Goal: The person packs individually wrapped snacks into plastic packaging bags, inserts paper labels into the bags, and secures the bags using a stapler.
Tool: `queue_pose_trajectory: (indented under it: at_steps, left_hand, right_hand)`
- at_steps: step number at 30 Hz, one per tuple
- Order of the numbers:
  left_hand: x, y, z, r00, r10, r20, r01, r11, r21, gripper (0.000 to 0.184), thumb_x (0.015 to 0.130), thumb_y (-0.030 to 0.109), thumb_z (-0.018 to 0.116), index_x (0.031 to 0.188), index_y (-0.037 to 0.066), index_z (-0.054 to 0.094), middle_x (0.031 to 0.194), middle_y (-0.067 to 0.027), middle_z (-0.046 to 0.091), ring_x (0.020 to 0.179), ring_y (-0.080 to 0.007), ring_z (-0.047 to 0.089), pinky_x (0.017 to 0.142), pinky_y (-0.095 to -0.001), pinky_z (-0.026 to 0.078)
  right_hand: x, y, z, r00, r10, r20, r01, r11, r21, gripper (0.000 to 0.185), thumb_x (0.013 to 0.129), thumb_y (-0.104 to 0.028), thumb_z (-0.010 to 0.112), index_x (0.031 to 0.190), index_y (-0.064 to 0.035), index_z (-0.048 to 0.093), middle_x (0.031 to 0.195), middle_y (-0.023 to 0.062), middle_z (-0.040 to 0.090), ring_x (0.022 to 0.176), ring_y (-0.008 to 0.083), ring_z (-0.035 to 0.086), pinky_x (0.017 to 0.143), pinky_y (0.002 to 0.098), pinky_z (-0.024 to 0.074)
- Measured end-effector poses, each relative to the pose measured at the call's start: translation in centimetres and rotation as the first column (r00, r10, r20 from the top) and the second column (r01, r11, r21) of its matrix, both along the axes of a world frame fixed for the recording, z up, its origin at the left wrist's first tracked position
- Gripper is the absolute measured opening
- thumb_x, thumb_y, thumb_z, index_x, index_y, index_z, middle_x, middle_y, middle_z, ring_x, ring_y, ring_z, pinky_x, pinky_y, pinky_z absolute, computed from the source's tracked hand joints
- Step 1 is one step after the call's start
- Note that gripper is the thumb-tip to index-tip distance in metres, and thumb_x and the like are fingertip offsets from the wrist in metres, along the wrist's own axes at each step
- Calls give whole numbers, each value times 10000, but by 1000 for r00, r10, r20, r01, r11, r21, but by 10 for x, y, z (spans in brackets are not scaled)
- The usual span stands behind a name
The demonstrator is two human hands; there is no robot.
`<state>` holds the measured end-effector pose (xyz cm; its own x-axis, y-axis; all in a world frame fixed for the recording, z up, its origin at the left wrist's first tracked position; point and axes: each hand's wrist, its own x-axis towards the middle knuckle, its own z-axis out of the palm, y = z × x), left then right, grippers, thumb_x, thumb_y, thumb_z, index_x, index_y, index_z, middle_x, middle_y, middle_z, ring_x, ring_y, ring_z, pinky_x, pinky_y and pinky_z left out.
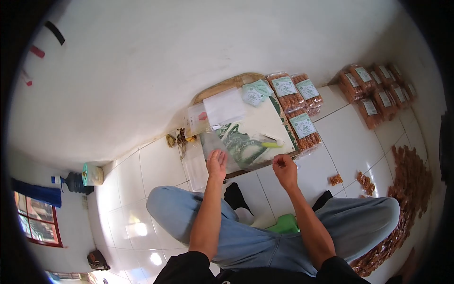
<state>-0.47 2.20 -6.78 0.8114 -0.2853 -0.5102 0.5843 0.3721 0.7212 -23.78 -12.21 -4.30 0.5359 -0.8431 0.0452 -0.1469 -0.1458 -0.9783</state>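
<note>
My left hand is at the near left edge of a low board with a green leaf pattern. Its fingers close on a clear plastic bag, which lies partly over the board. My right hand is curled just off the board's near right corner. Something dark brownish shows inside its fingers, too small to make out. A yellow-green cutter lies on the board between the hands. Printed green labels lie at the board's back, beside white sheets.
Labelled packs of brown snacks stand at the board's right, with more packs by the wall. Loose brown pieces are heaped on the right. A green plastic object lies between my legs. A tub stands far left.
</note>
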Motion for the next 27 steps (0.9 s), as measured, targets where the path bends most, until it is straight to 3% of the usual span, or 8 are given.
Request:
queue_pose_trajectory:
  at_steps: [2, 4, 9, 11, 15, 17, 21, 27]
  left_hand:
    - [0, 2, 2, 998, 36, -47, -37, 999, -19, 366, 898, 125, 625, 1222, 37, 480, 1199, -127, 563, 1082, -285, 581, 920, -384, 527]
    - [-1, 2, 4, 994, 63, -93, -67, 997, -37, 344, 912, 94, 585, 1231, 35, 473, 1234, -145, 561, 1109, -299, 577, 934, -398, 522]
    - [-5, 3, 6, 995, -75, -72, 76, 997, 14, 262, 929, 44, 508, 1186, 50, 453, 1215, -162, 590, 1114, -302, 588, 935, -414, 523]
    - [-4, 3, 6, 992, -96, -80, 95, 995, -13, 245, 929, 48, 505, 1169, 54, 454, 1204, -154, 596, 1109, -303, 589, 934, -415, 523]
    - [3, 9, -5, 989, -90, -114, 83, 995, -62, 226, 926, 73, 502, 1148, 54, 473, 1174, -139, 608, 1099, -305, 593, 941, -418, 518]
    - [1, 7, -6, 988, -99, -122, 92, 994, -62, 241, 921, 79, 505, 1159, 54, 477, 1179, -138, 606, 1100, -304, 593, 945, -416, 516]
    - [-4, 8, -3, 978, -167, -126, 164, 986, -37, 311, 912, 88, 503, 1221, 65, 472, 1202, -121, 595, 1109, -303, 592, 938, -401, 514]
    - [-7, 8, 10, 967, -232, -105, 229, 973, -36, 304, 920, 109, 492, 1224, 87, 495, 1195, -77, 596, 1107, -301, 597, 899, -394, 522]
  right_hand:
    - [1, -13, 4, 990, 142, -8, -135, 958, 252, 102, 835, -6, 631, 935, -30, 620, 1011, 83, 661, 830, 202, 621, 762, 286, 502]
    - [-5, -19, 37, 914, 50, 403, -391, 378, 839, 304, 834, -156, 631, 1105, -19, 614, 1224, 99, 609, 1035, 264, 614, 933, 375, 480]
    - [-10, -26, 33, 741, 39, 670, -671, 63, 739, 590, 830, -221, 597, 1333, 55, 461, 1341, 234, 489, 1254, 349, 483, 1070, 455, 386]
    - [-6, -23, 40, 512, -126, 850, -857, -5, 515, 647, 831, -189, 577, 1394, 66, 384, 1376, 225, 466, 1268, 339, 473, 1086, 435, 376]
    - [-2, -11, 40, 543, -93, 834, -835, 49, 549, 623, 866, -125, 556, 1415, 77, 342, 1403, 194, 452, 1281, 325, 464, 1092, 407, 380]
    - [1, -3, 48, 864, 230, 447, -495, 233, 837, 575, 901, -47, 541, 1428, 52, 334, 1412, 192, 443, 1273, 297, 471, 1079, 371, 404]
    - [10, -5, 33, 726, 249, 642, -677, 91, 730, 612, 916, -2, 542, 1468, -2, 278, 1471, 163, 385, 1296, 270, 464, 1081, 380, 406]
    - [39, 2, 14, 752, 536, 383, -633, 428, 645, 725, 876, -66, 667, 1474, 5, 262, 1436, 149, 438, 1298, 209, 452, 1054, 359, 420]
